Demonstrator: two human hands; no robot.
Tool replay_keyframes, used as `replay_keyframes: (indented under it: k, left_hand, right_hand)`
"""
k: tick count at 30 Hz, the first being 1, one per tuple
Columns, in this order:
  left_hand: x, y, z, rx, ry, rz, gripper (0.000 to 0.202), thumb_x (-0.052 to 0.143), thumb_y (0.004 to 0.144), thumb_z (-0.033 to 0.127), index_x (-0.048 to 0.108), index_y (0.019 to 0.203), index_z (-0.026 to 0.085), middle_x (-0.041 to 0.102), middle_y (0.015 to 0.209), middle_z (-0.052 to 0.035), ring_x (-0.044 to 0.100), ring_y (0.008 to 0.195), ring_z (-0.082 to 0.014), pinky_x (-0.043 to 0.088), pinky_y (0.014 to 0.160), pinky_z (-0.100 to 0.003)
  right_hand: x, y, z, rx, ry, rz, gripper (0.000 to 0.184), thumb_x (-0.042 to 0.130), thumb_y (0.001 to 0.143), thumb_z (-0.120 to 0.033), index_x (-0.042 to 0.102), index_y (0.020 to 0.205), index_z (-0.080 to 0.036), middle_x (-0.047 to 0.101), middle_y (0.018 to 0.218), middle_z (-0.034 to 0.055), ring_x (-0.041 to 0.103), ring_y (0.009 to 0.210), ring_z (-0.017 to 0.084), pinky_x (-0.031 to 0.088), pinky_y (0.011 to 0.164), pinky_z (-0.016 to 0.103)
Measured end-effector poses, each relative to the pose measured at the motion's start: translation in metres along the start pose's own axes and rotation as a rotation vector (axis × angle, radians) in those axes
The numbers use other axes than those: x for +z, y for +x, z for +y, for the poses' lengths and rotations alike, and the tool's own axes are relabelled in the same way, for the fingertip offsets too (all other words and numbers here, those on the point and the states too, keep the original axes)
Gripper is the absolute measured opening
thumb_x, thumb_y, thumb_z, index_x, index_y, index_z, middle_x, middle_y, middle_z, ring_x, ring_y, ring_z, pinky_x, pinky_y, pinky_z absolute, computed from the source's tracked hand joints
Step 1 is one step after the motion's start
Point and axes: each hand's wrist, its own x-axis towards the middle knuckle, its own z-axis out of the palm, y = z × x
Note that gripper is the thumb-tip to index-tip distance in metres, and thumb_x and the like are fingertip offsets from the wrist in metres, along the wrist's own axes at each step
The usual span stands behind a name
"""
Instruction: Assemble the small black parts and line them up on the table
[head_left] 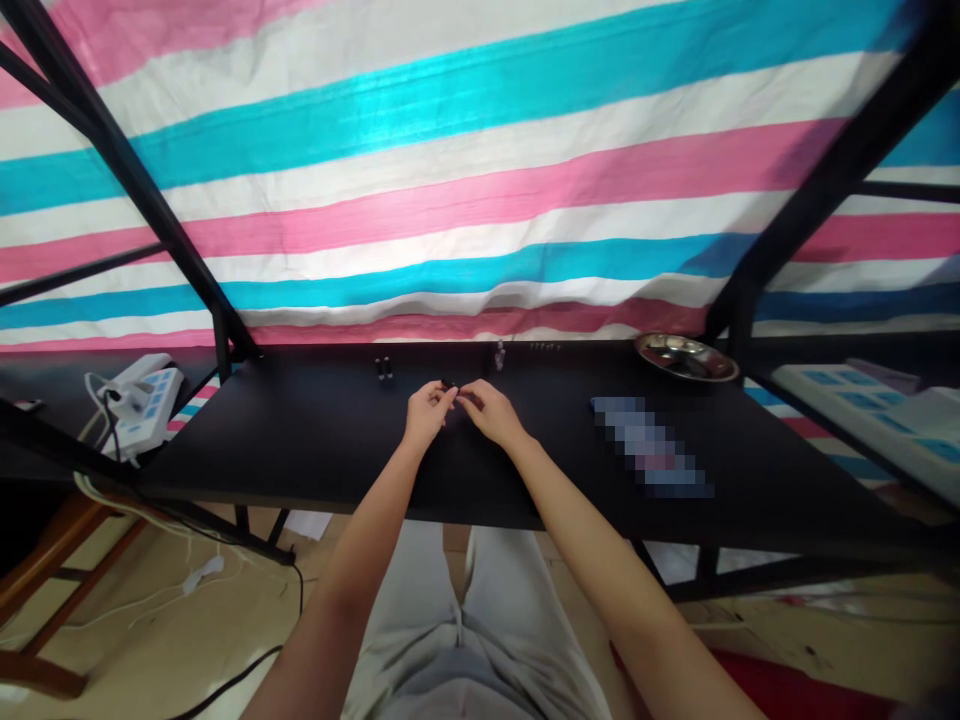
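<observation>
Over the black desk (300, 430), my hands meet fingertip to fingertip. My left hand (427, 412) is closed in a pinch on a small black piece (448, 384), too small to name. Against it, my right hand (491, 408) has thumb and fingers pressed together; whatever lies between them is hidden. Two small black pieces with shiny ends (384, 368) stand side by side beyond my left hand. A small clear, shiny item (500, 355) is just past my right hand, and a row of tiny pieces (545, 346) lies along the back edge.
A round metal dish (686, 358) sits at the back right. Nearer is a blurred-out flat, bluish object (652, 450). Black frame posts (127, 185) rise at both sides, before a striped sheet (480, 200). White power strips (146, 410) with cables lie at left.
</observation>
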Motion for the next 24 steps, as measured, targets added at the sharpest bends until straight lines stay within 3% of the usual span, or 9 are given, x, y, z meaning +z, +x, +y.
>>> replay_keyframes:
  k: [4, 8, 13, 16, 19, 24]
  left_hand:
    - [0.002, -0.001, 0.001, 0.01, 0.004, -0.003, 0.036, 0.063, 0.069, 0.043, 0.059, 0.087, 0.012, 0.053, 0.055, 0.0035, 0.041, 0.036, -0.0038, 0.032, 0.034, -0.017]
    - [0.001, 0.001, 0.003, -0.018, -0.006, 0.089, 0.036, 0.063, 0.069, 0.047, 0.059, 0.082, 0.013, 0.053, 0.055, 0.0031, 0.039, 0.034, -0.0032, 0.03, 0.033, -0.017]
    - [-0.001, 0.005, 0.001, -0.061, -0.051, 0.233, 0.038, 0.064, 0.067, 0.048, 0.059, 0.078, 0.013, 0.053, 0.056, 0.0023, 0.04, 0.036, -0.0035, 0.032, 0.035, -0.017]
    - [0.003, 0.011, -0.006, -0.075, -0.019, 0.167, 0.034, 0.066, 0.065, 0.045, 0.062, 0.077, 0.012, 0.054, 0.056, 0.0012, 0.045, 0.043, -0.0062, 0.036, 0.041, -0.019]
    - [0.014, 0.023, -0.012, -0.032, 0.138, 0.047, 0.026, 0.069, 0.063, 0.038, 0.065, 0.069, 0.013, 0.055, 0.056, 0.0001, 0.047, 0.049, -0.0088, 0.039, 0.049, -0.021]
    - [0.042, 0.053, -0.019, 0.07, 0.503, 0.019, 0.015, 0.069, 0.064, 0.03, 0.065, 0.063, 0.016, 0.059, 0.063, -0.0022, 0.052, 0.061, -0.014, 0.04, 0.064, -0.027]
  right_hand:
    - [-0.002, 0.001, -0.002, -0.009, -0.015, -0.026, 0.02, 0.046, 0.085, -0.033, 0.061, 0.091, -0.021, 0.056, 0.089, 0.0051, 0.052, 0.067, 0.013, 0.042, 0.064, 0.027]
    - [-0.007, 0.004, 0.006, 0.009, -0.158, 0.02, 0.017, 0.05, 0.082, -0.032, 0.063, 0.086, -0.021, 0.056, 0.09, 0.007, 0.053, 0.084, 0.02, 0.041, 0.073, 0.032]
    - [-0.016, 0.011, 0.041, 0.285, -0.196, 0.228, 0.019, 0.05, 0.078, -0.03, 0.064, 0.083, -0.017, 0.061, 0.078, 0.008, 0.054, 0.078, 0.021, 0.042, 0.075, 0.036]
    - [-0.018, 0.018, 0.062, 0.447, -0.095, 0.294, 0.021, 0.05, 0.076, -0.027, 0.064, 0.087, -0.016, 0.065, 0.081, 0.0077, 0.057, 0.074, 0.02, 0.044, 0.073, 0.035]
    - [-0.019, 0.025, 0.076, 0.547, -0.112, 0.277, 0.02, 0.052, 0.075, -0.026, 0.065, 0.085, -0.016, 0.067, 0.082, 0.0078, 0.06, 0.075, 0.02, 0.044, 0.074, 0.033]
    - [-0.018, 0.032, 0.086, 0.558, -0.239, 0.193, 0.02, 0.056, 0.074, -0.034, 0.068, 0.076, -0.018, 0.067, 0.074, 0.0079, 0.061, 0.07, 0.02, 0.044, 0.069, 0.032]
